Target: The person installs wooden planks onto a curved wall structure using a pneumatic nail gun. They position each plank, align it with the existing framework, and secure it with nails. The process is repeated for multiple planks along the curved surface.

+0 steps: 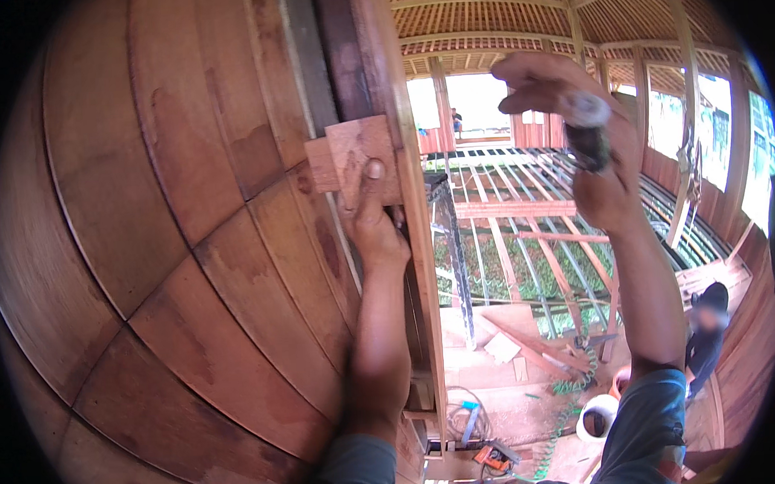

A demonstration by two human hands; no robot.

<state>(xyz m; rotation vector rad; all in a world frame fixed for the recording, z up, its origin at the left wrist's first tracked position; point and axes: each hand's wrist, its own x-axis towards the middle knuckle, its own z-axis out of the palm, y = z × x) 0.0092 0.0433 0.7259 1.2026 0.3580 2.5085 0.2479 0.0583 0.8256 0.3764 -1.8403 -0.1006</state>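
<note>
My left hand (374, 221) holds a small flat piece of wood (374, 140) against the edge of the plank wall, thumb pressed on its face. A second small wood piece (320, 166) shows behind it, on its left side. To the right, my right hand (614, 140) is raised and bent at the wrist, with its fingers curled. A short dark cylinder with a pale round end (586, 109) is in this hand. Motion blurs it, so its kind is unclear.
Wide planks form the wall (183, 249) on the left, edged by an upright post (416, 267). Lower right are open floor joists (508, 263), a green coiled hose (552, 437), a white bucket (597, 418) and an orange tool (496, 456). Another person (707, 342) stands at the right.
</note>
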